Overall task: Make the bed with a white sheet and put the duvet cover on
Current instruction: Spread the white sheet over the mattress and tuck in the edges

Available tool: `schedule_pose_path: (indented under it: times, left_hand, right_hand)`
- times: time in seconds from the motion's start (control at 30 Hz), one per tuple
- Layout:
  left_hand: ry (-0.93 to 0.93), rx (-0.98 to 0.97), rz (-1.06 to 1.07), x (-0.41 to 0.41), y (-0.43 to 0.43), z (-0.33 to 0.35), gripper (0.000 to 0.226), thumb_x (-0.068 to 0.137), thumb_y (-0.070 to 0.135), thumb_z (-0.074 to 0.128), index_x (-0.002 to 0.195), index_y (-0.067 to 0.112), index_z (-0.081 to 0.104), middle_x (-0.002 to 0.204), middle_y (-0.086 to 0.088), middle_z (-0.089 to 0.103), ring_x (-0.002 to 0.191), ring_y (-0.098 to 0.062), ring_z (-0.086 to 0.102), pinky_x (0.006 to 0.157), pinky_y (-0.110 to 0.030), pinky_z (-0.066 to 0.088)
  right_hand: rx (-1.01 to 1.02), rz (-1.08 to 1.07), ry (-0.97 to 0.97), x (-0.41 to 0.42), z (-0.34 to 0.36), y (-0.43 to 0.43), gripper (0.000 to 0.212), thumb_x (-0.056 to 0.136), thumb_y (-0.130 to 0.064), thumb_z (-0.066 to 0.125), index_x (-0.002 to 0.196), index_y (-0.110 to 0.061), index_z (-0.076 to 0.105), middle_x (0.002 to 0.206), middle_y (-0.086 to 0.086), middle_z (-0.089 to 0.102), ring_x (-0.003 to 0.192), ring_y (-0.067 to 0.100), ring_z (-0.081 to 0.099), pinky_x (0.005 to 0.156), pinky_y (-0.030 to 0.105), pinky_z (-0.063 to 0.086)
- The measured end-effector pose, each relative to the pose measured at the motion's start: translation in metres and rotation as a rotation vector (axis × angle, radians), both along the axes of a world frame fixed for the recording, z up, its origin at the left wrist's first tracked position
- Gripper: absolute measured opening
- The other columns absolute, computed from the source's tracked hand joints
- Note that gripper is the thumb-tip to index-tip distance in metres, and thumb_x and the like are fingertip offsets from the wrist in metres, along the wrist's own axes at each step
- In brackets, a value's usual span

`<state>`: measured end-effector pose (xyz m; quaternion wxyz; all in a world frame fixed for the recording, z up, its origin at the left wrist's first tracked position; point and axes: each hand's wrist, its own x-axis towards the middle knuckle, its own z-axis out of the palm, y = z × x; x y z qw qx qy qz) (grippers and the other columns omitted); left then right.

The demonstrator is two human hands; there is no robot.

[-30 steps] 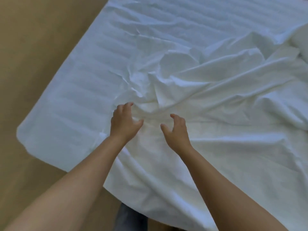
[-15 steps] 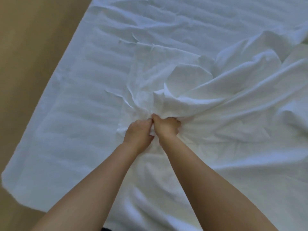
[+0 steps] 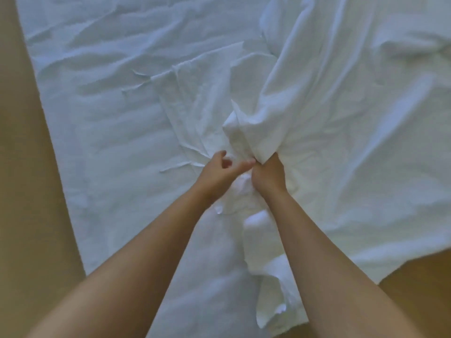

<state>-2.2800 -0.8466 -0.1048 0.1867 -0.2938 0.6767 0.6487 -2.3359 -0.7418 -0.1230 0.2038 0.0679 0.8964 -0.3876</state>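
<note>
Bed-top white sheet [image 3: 109, 118] in tight right hand [image 3: 268, 176] grip; left hand [image 3: 217, 174] half-open

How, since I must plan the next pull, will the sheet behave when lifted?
Probably floppy: the sheet falls into soft folds that fan out from where the right hand grips it. It is likely light for its size, since one fistful seems to hold up a broad fold. A pull would probably drag much of it along, as creases run far from the grip.

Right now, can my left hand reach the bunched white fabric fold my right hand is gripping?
Probably yes: the left hand sits right beside the right hand, its thumb nearly at the bunched white fabric fold, with nothing between them.
</note>
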Motion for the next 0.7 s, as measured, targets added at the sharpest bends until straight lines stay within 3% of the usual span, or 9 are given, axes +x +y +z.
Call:
schedule_pose_path:
  times: [0.1, 0.17, 0.23, 0.33, 0.4, 0.47, 0.53, 0.63, 0.7]
  left_hand:
    - [0.027, 0.084, 0.072, -0.042, -0.021, 0.017, 0.077, 0.053, 0.069, 0.069, 0.115, 0.024, 0.058, 0.102, 0.012, 0.067, 0.083, 0.007, 0.065, 0.061, -0.008, 0.048]
    - [-0.057, 0.136, 0.142, -0.072, -0.023, 0.021, 0.073, 0.059, 0.067, 0.071, 0.112, 0.019, 0.059, 0.103, 0.004, 0.069, 0.093, -0.009, 0.066, 0.077, -0.022, 0.053]
    - [-0.141, 0.103, 0.195, -0.091, -0.016, 0.021, 0.07, 0.064, 0.055, 0.077, 0.117, 0.013, 0.058, 0.107, -0.002, 0.067, 0.097, -0.02, 0.065, 0.083, -0.033, 0.053]
    - [-0.135, 0.061, 0.206, -0.114, -0.005, 0.023, 0.033, 0.073, 0.021, 0.077, 0.099, 0.008, 0.064, 0.087, -0.006, 0.068, 0.08, -0.023, 0.067, 0.068, -0.033, 0.056]
    - [-0.105, -0.006, 0.158, -0.125, -0.002, 0.028, 0.016, 0.076, 0.007, 0.068, 0.091, 0.007, 0.062, 0.085, -0.008, 0.065, 0.08, -0.025, 0.065, 0.071, -0.035, 0.055]
    - [-0.004, -0.146, 0.057, -0.135, -0.01, 0.03, 0.007, 0.078, 0.003, 0.061, 0.082, 0.009, 0.061, 0.08, -0.007, 0.064, 0.076, -0.025, 0.064, 0.068, -0.032, 0.055]
    - [0.171, -0.364, -0.117, -0.144, -0.031, 0.032, 0.01, 0.079, 0.007, 0.055, 0.086, 0.008, 0.063, 0.081, -0.007, 0.065, 0.079, -0.026, 0.064, 0.07, -0.035, 0.054]
    - [0.426, -0.635, -0.327, -0.152, -0.072, 0.032, 0.02, 0.079, 0.009, 0.05, 0.096, 0.008, 0.061, 0.082, -0.001, 0.062, 0.079, -0.023, 0.058, 0.07, -0.03, 0.047]
    - [0.51, -0.668, -0.398, -0.157, -0.104, 0.029, 0.021, 0.079, 0.008, 0.049, 0.097, 0.006, 0.06, 0.08, -0.004, 0.062, 0.078, -0.025, 0.058, 0.07, -0.032, 0.046]
  right_hand:
    - [0.019, 0.014, 0.013, 0.003, -0.008, -0.009, 0.048, 0.095, -0.017, 0.045, 0.142, -0.01, 0.036, 0.144, 0.01, 0.039, 0.138, 0.033, 0.025, 0.109, 0.058, 0.023]
    - [0.071, 0.059, 0.023, 0.002, -0.012, -0.011, 0.049, 0.096, -0.015, 0.042, 0.144, -0.009, 0.031, 0.147, 0.008, 0.034, 0.141, 0.033, 0.016, 0.11, 0.06, 0.017]
    - [-0.015, -0.002, 0.032, 0.006, -0.009, -0.004, 0.042, 0.094, -0.011, 0.044, 0.136, -0.007, 0.042, 0.137, 0.011, 0.044, 0.135, 0.035, 0.028, 0.106, 0.06, 0.023]
    - [-0.145, -0.155, 0.054, 0.012, 0.0, -0.001, 0.027, 0.091, -0.01, 0.05, 0.118, -0.004, 0.053, 0.117, 0.012, 0.054, 0.117, 0.035, 0.046, 0.098, 0.058, 0.035]
    - [-0.114, -0.186, 0.006, 0.016, 0.0, -0.007, 0.043, 0.09, -0.022, 0.057, 0.129, -0.007, 0.044, 0.13, 0.009, 0.048, 0.127, 0.031, 0.039, 0.105, 0.059, 0.028]
    - [-0.036, -0.184, -0.067, 0.019, 0.0, -0.022, 0.081, 0.085, -0.041, 0.063, 0.147, -0.014, 0.018, 0.152, 0.006, 0.022, 0.141, 0.025, 0.018, 0.111, 0.058, 0.015]
    - [0.042, -0.246, -0.021, 0.017, 0.001, -0.045, 0.101, 0.08, -0.046, 0.066, 0.15, -0.022, -0.002, 0.157, 0.003, 0.005, 0.144, 0.021, 0.009, 0.11, 0.059, 0.011]
    - [0.264, -0.236, 0.082, 0.006, -0.003, -0.083, 0.099, 0.084, -0.031, 0.062, 0.15, -0.022, -0.011, 0.156, 0.001, 0.014, 0.141, 0.019, 0.018, 0.109, 0.061, 0.01]
    - [0.378, -0.169, 0.099, -0.005, -0.003, -0.106, 0.086, 0.085, -0.018, 0.056, 0.151, -0.022, 0.0, 0.144, 0.0, 0.036, 0.13, 0.02, 0.035, 0.11, 0.052, 0.015]
